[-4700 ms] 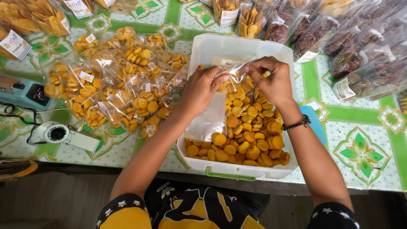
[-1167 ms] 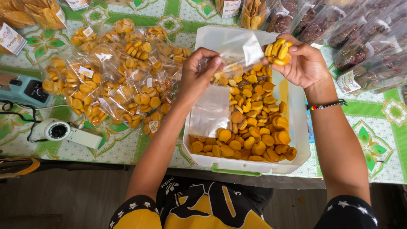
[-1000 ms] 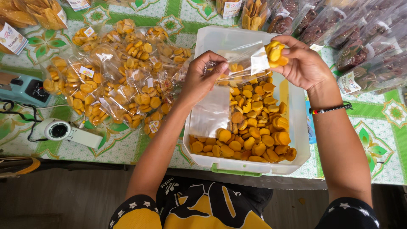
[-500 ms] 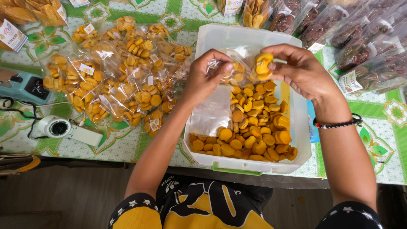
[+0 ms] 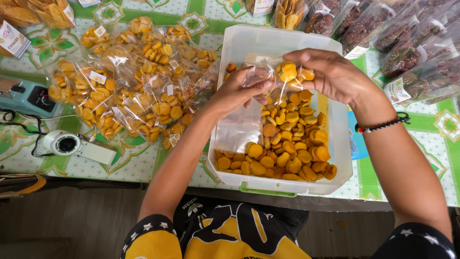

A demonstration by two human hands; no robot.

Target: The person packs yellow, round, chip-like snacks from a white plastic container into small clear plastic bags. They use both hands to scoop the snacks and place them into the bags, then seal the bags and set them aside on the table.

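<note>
Glossy clear plastic bag (image 5: 268, 76), smooth translucent plastic tub (image 5: 342, 158), matt cookies (image 5: 287, 153)

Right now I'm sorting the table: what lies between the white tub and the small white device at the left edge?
In the head view, a heap of clear bags of yellow cookies lies between the white tub and the white device.

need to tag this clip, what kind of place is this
Probably a small home snack-packing table: a white tub of loose orange cookies, a heap of filled clear bags beside it, and darker bagged snacks on a patterned tablecloth.
</note>
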